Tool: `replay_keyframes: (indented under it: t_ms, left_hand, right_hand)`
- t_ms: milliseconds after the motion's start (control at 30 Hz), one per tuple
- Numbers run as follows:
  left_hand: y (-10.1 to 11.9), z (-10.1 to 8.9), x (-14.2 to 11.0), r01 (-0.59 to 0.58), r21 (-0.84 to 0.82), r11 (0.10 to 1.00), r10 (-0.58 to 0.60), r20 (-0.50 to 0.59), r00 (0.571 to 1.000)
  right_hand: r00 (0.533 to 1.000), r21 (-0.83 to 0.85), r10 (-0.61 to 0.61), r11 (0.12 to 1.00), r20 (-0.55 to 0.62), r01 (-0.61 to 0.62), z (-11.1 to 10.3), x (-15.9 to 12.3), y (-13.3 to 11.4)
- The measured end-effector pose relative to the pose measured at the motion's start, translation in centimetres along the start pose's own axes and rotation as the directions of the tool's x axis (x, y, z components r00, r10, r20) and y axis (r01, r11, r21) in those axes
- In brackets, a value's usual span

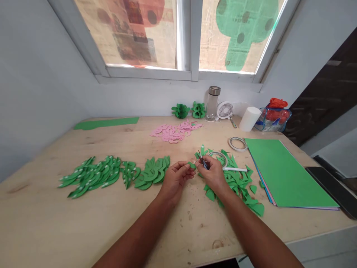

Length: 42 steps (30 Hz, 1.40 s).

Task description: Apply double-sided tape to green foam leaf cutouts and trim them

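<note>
Near the middle of the wooden table (111, 230), my left hand (177, 180) pinches a small green paper piece (192, 165) between thumb and fingers. My right hand (214, 175) is closed on small dark scissors (203, 161), whose blades point up and left, close to the paper. Green paper scraps (235, 180) lie under and around my right hand, with a tape roll (223, 155) and a white pen (234, 169) on them. Left of my left hand sit curved green cutouts (153, 172) and a pile of green cutouts with white marks (95, 175).
Pink paper cutouts (174, 132) lie farther back, before two green paper ornaments (181, 111). A glass bottle (212, 104), white fan (224, 110) and white roll (250, 118) stand by the wall. Coloured sheets (290, 175), another tape roll (238, 144) and a black phone-like slab (331, 188) are at right.
</note>
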<state>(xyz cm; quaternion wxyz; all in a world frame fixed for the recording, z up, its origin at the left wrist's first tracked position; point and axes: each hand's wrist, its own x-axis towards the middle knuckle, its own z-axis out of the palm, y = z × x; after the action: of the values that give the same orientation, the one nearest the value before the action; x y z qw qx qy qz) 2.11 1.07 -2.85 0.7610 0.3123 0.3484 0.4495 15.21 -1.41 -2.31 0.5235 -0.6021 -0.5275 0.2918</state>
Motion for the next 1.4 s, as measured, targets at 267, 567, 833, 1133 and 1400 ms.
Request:
replay_keyframes:
  t_ms: [267,567,833,1133,1400]
  left_hand:
    - [-0.23,0.12,-0.03,-0.041,0.015,0.999,0.042,-0.073,0.996]
    - [-0.39,0.64,-0.51,-0.022,-0.084,0.996,0.018,-0.048,0.999]
    - [-0.6,0.64,-0.57,0.002,-0.109,0.994,-0.003,-0.01,1.0]
    - [-0.65,0.61,-0.55,0.011,-0.112,0.994,-0.01,0.014,1.0]
    - [-0.8,0.75,-0.61,0.01,-0.133,0.991,-0.01,0.001,1.0]
  right_hand:
    - [0.999,0.073,0.004,0.997,0.049,-0.008,0.07,0.01,-0.12]
    - [0.997,0.118,-0.005,0.993,0.076,-0.004,0.58,-0.26,0.01]
    - [0.998,0.132,-0.001,0.991,0.064,-0.007,0.53,-0.38,-0.33]
    - [0.998,0.104,0.024,0.994,0.062,-0.03,0.5,-0.42,-0.23]
    - [0.999,0.077,0.011,0.997,0.046,-0.015,0.53,-0.43,-0.16]
